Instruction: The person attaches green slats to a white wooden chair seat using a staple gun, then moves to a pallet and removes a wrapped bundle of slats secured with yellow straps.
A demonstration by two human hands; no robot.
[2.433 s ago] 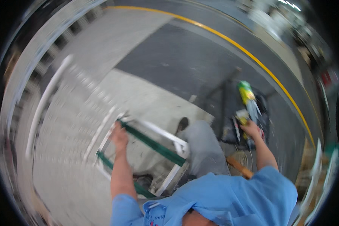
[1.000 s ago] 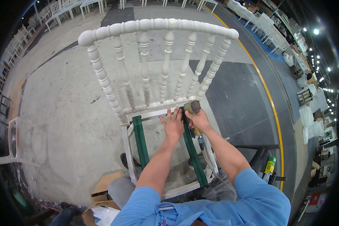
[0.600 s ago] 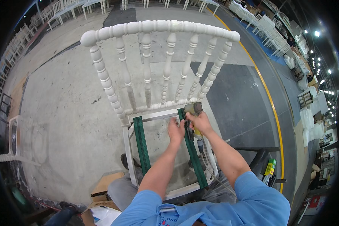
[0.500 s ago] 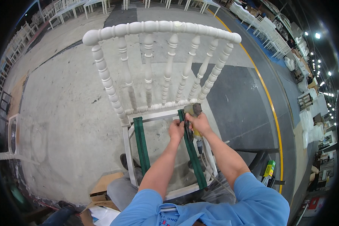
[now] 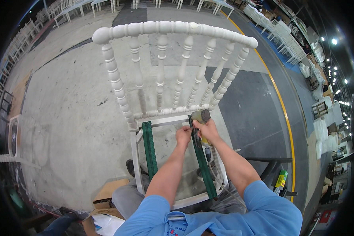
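A white chair frame (image 5: 166, 27) with a turned-spindle back stands in front of me, its seat frame towards me. Two green webbing straps run from front to back over the open seat, the left strap (image 5: 150, 149) and the right strap (image 5: 205, 171). My right hand (image 5: 209, 130) is wrapped around a yellow and grey air staple gun (image 5: 201, 115), held over the far end of the right strap. Just left of that strap, my left hand (image 5: 183, 136) has its fingers pinched together by the strap's edge. What lies between those fingertips is hidden.
An air hose (image 5: 214, 163) trails from the gun towards my lap. Cardboard boxes (image 5: 106, 192) lie at lower left. A dark stand (image 5: 271, 161) with a green and yellow package (image 5: 281, 179) is at my right. Another white chair frame (image 5: 13, 145) lies far left.
The chair and straps sit slightly farther right in the picture, as the view has shifted a little. Both hands and the staple gun keep nearly the same place at the right strap.
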